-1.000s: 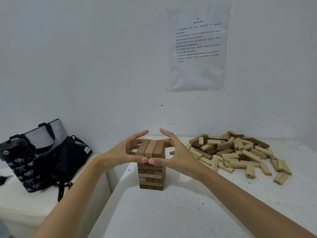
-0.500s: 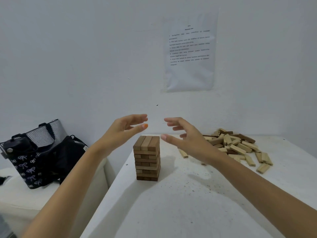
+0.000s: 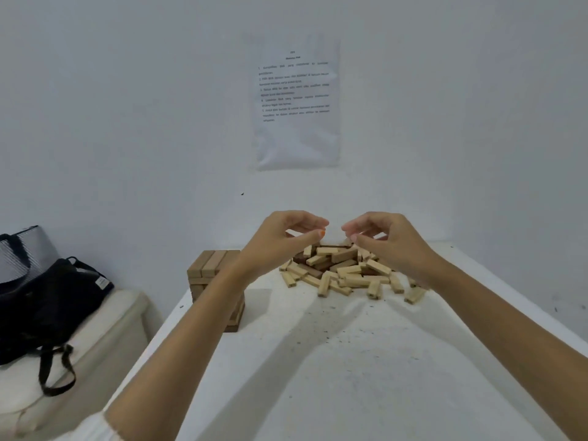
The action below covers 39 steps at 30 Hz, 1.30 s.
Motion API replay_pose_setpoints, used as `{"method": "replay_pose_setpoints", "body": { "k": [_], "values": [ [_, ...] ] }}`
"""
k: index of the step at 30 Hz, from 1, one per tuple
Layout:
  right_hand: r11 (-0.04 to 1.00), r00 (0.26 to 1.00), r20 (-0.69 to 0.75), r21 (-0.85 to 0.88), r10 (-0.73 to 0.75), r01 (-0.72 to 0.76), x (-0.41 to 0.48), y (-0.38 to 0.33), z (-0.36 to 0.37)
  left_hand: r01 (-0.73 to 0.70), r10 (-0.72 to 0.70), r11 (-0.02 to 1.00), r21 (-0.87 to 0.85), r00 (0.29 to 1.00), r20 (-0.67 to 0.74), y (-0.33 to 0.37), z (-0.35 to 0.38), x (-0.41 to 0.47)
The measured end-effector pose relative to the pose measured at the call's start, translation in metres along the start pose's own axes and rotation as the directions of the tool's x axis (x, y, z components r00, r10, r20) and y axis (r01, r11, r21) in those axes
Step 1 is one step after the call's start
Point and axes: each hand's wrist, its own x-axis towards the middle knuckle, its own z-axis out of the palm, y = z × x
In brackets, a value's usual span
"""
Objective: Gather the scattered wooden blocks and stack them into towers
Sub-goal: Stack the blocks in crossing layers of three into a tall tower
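Observation:
A tower of wooden blocks (image 3: pixel 208 275) stands near the left edge of the white table (image 3: pixel 318 361), partly hidden by my left forearm. A loose pile of light and dark wooden blocks (image 3: pixel 343 272) lies at the back of the table. My left hand (image 3: pixel 280 240) hovers over the left side of the pile, fingers loosely curled, holding nothing. My right hand (image 3: pixel 385 240) hovers over the right side of the pile in the same loose curl, also holding nothing. The two hands' fingertips are a small gap apart.
A printed sheet (image 3: pixel 296 100) hangs on the white wall behind the table. A black and striped bag (image 3: pixel 41 291) sits on a lower white surface (image 3: pixel 79 345) left of the table. Dark specks dot the tabletop.
Both hands left the tower and moved right and back to hover over the loose pile. Their fingers went from spread to loosely curled. The view shifted left to right.

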Motion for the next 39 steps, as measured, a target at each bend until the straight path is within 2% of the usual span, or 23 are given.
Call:
{"method": "replay_pose_setpoints", "body": {
  "k": [6, 11, 14, 19, 26, 34, 39],
  "values": [
    [0.987, 0.987, 0.008, -0.002, 0.16, -0.16, 0.005, 0.053, -0.023, 0.153, -0.153, 0.985, -0.082, 0.988, 0.006, -0.04, 0.047, 0.027],
    [0.963, 0.963, 0.071, -0.092, 0.261, -0.254, 0.018, 0.098, -0.022, 0.262, -0.258, 0.958, -0.119, 0.965, 0.043, -0.076, 0.078, 0.051],
    [0.957, 0.953, 0.142, -0.155, 0.268, -0.246, 0.028, 0.118, -0.014, 0.269, -0.265, 0.959, -0.084, 0.963, 0.056, -0.095, 0.094, 0.064],
    [0.922, 0.962, 0.114, -0.333, 0.247, -0.197, 0.045, 0.145, -0.005, 0.226, -0.227, 0.974, 0.018, 0.967, 0.113, -0.122, 0.114, 0.086],
    [0.864, 0.968, 0.143, -0.491, 0.206, -0.111, 0.056, 0.16, -0.008, 0.171, -0.181, 0.975, 0.141, 0.981, 0.063, -0.139, 0.132, 0.108],
    [0.926, 0.94, 0.18, -0.302, 0.289, -0.226, 0.056, 0.162, -0.017, 0.164, -0.189, 0.968, 0.191, 0.974, 0.126, -0.141, 0.132, 0.112],
    [0.948, 0.944, 0.18, -0.213, 0.277, -0.238, 0.053, 0.161, -0.011, 0.17, -0.195, 0.952, 0.254, 0.978, 0.078, -0.135, 0.133, 0.108]
  ]
}}
